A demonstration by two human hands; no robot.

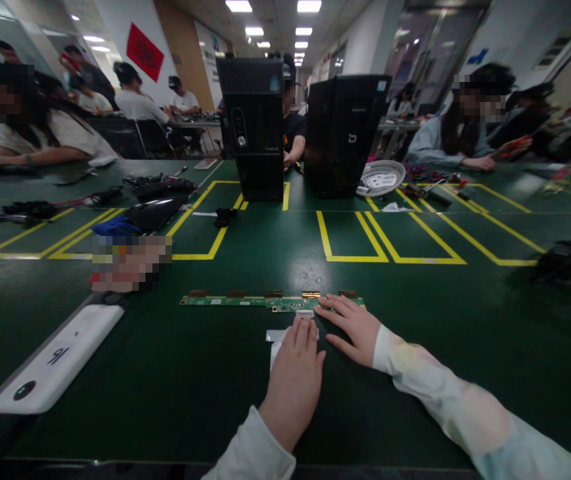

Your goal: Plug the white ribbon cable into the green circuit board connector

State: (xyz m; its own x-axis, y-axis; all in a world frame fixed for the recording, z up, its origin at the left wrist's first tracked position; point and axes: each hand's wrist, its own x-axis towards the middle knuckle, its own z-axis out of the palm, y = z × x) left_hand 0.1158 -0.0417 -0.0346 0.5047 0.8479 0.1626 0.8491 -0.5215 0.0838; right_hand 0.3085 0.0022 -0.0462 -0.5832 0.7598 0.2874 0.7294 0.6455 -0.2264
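Note:
A long, narrow green circuit board (pixel 225 301) lies crosswise on the dark green table, with several brownish-gold tabs along its far edge. At its near edge is a small white connector (pixel 304 313). My left hand (pixel 295 373) lies over a white flat strip (pixel 276 336), fingers stretched out and side by side, their tips at the connector. The strip is partly hidden under this hand. My right hand (pixel 353 330) is open, its fingers spread and the fingertips resting on the board's right part. Whether the strip joins the connector cannot be made out.
A white power strip (pixel 60 360) lies to the left. Two black computer towers (pixel 260 133) stand at the back, near a white basket (pixel 383 177). Yellow tape (pixel 355 259) marks the table. Cables and tools (pixel 158 187) lie further off; several people sit around.

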